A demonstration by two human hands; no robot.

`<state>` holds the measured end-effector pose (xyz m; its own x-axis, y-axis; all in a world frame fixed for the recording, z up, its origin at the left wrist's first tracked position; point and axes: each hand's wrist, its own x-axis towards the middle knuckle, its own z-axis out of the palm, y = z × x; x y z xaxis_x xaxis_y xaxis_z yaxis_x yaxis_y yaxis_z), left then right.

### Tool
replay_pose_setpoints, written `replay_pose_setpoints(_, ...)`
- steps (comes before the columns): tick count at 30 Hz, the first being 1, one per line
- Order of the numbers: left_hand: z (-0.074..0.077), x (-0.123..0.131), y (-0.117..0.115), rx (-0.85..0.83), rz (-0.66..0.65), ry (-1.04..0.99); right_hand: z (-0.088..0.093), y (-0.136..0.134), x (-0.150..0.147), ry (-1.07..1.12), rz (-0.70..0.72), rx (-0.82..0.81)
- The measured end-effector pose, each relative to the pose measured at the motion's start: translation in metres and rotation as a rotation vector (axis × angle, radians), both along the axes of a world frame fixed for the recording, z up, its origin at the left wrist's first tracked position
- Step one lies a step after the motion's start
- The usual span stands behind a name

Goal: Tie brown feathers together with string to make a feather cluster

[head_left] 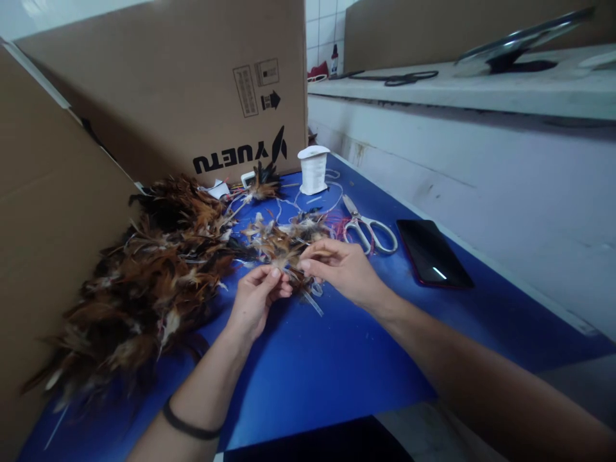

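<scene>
My left hand (257,296) is closed in a pinch, thumb against forefinger, on a small pale-brown feather (280,262) that points up from the fingertips. Just to its right, my right hand (344,269) is also pinched, its fingertips close to the same feather; what lies between those fingers is too small to make out. Right behind both hands lies a small pile of loose brown, black and whitish feathers (269,237). Short clear plastic strips (314,303) rest on the table below the right fingertips.
A large heap of brown feathers (158,276) covers the left of the blue table (308,385). Scissors (368,226), a phone (433,253) and a spool of white thread (314,171) stand or lie to the right and back. A cardboard box (168,83) walls off the back.
</scene>
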<state>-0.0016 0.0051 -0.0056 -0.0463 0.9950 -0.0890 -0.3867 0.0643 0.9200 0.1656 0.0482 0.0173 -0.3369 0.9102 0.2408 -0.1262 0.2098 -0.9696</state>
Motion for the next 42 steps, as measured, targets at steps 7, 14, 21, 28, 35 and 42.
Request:
replay_pose_setpoints(7,-0.001,0.004,0.000,0.015,-0.022,0.055,0.000,-0.009,-0.006,-0.054,0.031,0.089)
replay_pose_setpoints(14,0.000,0.006,-0.003,0.014,-0.020,0.088,-0.011,-0.006,-0.010,-0.074,-0.052,0.205)
replay_pose_setpoints(21,0.000,0.008,-0.003,0.028,-0.013,0.106,-0.012,-0.006,-0.011,-0.095,-0.091,0.241)
replay_pose_setpoints(28,-0.002,0.009,-0.002,0.052,0.002,0.134,-0.015,-0.005,-0.011,-0.096,-0.085,0.234)
replay_pose_setpoints(35,0.000,0.010,-0.003,0.050,0.017,0.129,-0.019,-0.004,-0.011,-0.108,-0.082,0.226)
replay_pose_setpoints(42,-0.003,0.009,-0.003,0.063,0.018,0.154,-0.018,-0.004,-0.011,-0.111,-0.069,0.232)
